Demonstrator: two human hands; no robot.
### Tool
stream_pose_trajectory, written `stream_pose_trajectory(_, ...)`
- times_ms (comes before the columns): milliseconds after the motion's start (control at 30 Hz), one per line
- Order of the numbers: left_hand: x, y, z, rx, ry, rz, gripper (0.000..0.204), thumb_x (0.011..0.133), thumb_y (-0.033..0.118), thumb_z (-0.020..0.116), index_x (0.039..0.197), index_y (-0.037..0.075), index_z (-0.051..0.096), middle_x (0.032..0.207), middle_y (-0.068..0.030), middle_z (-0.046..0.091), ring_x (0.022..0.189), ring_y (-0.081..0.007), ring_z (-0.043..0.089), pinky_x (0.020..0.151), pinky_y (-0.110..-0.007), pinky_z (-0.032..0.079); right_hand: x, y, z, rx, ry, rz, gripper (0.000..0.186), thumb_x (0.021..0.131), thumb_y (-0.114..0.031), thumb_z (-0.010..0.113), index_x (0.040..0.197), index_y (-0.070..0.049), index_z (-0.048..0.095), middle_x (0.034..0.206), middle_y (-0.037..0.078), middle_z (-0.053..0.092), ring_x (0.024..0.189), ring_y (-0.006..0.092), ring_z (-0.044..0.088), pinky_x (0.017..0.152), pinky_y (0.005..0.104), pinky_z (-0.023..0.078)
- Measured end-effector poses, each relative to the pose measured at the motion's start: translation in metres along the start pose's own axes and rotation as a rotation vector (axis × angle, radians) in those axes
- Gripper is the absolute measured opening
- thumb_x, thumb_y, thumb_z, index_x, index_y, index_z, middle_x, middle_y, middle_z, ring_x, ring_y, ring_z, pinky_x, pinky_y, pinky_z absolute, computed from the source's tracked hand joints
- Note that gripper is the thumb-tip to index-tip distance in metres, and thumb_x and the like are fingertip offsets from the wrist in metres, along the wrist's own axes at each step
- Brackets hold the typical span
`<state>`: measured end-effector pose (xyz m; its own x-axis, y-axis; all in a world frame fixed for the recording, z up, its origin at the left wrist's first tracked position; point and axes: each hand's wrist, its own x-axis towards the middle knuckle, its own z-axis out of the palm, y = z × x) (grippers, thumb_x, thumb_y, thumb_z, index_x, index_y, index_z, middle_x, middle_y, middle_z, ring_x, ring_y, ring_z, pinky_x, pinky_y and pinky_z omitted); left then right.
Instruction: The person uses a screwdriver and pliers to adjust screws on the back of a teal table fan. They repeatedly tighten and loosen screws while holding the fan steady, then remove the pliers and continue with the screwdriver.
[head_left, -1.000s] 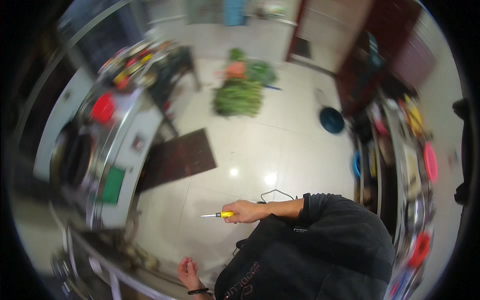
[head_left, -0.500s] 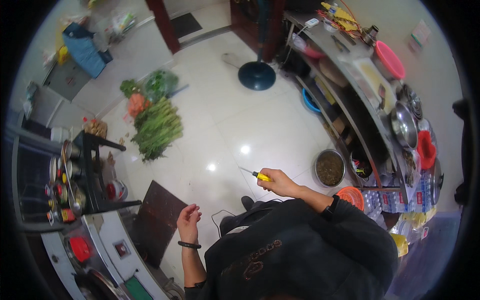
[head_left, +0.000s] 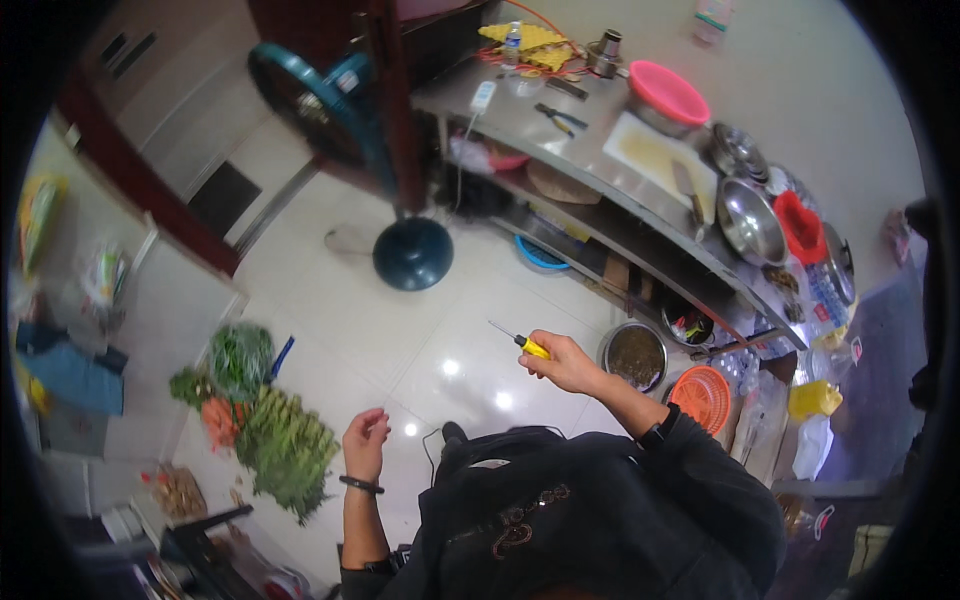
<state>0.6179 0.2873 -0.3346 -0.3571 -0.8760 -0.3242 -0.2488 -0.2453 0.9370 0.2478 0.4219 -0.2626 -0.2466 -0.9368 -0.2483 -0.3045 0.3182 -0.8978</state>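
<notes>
My right hand (head_left: 556, 362) grips the yellow-and-black handle of a screwdriver (head_left: 533, 346), its thin metal tip pointing up and to the left above the tiled floor. My left hand (head_left: 366, 436), with a dark bracelet at the wrist, hangs lower on the left, fingers loosely bent and apart, holding nothing. A bundle of leafy greens (head_left: 291, 445), a bag of dark greens (head_left: 238, 362) and an orange item (head_left: 219, 425) lie on the floor beside it. A steel basin (head_left: 634, 355) and an orange basket (head_left: 699, 398) stand near my right arm.
A steel shelf unit (head_left: 630, 208) on the right holds pliers (head_left: 560, 118), a cutting board, knife, pink bowl and steel bowls. A standing fan (head_left: 410, 255) is by the open door (head_left: 395, 120). A low dark stand (head_left: 185, 540) sits at lower left.
The view has swung rightward toward the door and shelf unit; the greens have shifted down-left in the picture. My right hand still holds the screwdriver, now farther right in the picture than a second ago.
</notes>
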Motion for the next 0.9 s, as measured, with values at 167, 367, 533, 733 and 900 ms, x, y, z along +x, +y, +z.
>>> stream_pose_trajectory(167,0.164,0.096,0.072,0.137,-0.32,0.256,0.024,0.095,0.007,0.066,0.119,0.001,0.067,0.108,-0.0085,0.071,0.09,-0.014,0.067,0.082,-0.028,0.054,0.044,0.009,-0.057,0.079,0.244,0.102,0.029,0.095,-0.028,0.071,0.094,-0.001,0.059,0.08,0.008,0.067,0.074,0.016,0.067,0.069,0.0321,0.053)
stream_pose_trajectory(367,0.301,0.171,0.192,0.245,-0.498,0.305,0.029,0.093,0.009,0.068,0.12,0.001,0.066,0.109,-0.0078,0.071,0.094,-0.0137,0.066,0.084,-0.028,0.053,0.144,0.054,-0.179,-0.063,0.562,0.052,0.028,0.084,-0.016,0.082,0.091,0.0,0.06,0.083,0.007,0.068,0.074,0.0137,0.062,0.069,0.0314,0.051)
stream_pose_trajectory(533,0.451,0.188,0.297,0.376,-0.494,0.377,0.034,0.089,0.017,0.072,0.119,0.002,0.068,0.111,-0.0116,0.07,0.089,-0.0211,0.067,0.083,-0.033,0.054,0.305,0.112,-0.327,-0.409,0.663,-0.012,0.052,0.075,-0.024,0.087,0.111,0.0,0.059,0.098,0.016,0.065,0.091,0.0335,0.064,0.083,0.0401,0.051)
stream_pose_trajectory(733,0.675,0.189,0.44,0.501,-0.374,0.353,0.024,0.086,0.02,0.073,0.105,0.005,0.073,0.109,-0.0134,0.071,0.103,-0.0286,0.067,0.09,-0.038,0.052,0.493,0.189,-0.446,-0.854,0.559,0.036,0.074,0.063,-0.03,0.092,0.118,0.004,0.056,0.136,0.031,0.052,0.124,0.046,0.052,0.103,0.0475,0.046)
stream_pose_trajectory(900,0.752,0.21,0.478,0.536,-0.048,0.504,0.027,0.076,0.004,0.064,0.103,0.007,0.067,0.111,-0.0162,0.064,0.108,-0.0367,0.061,0.095,-0.044,0.049,0.532,0.218,-0.483,-0.631,0.351,-0.072,0.051,0.065,-0.016,0.085,0.105,-0.001,0.057,0.093,0.018,0.062,0.09,0.0377,0.062,0.08,0.0465,0.051)
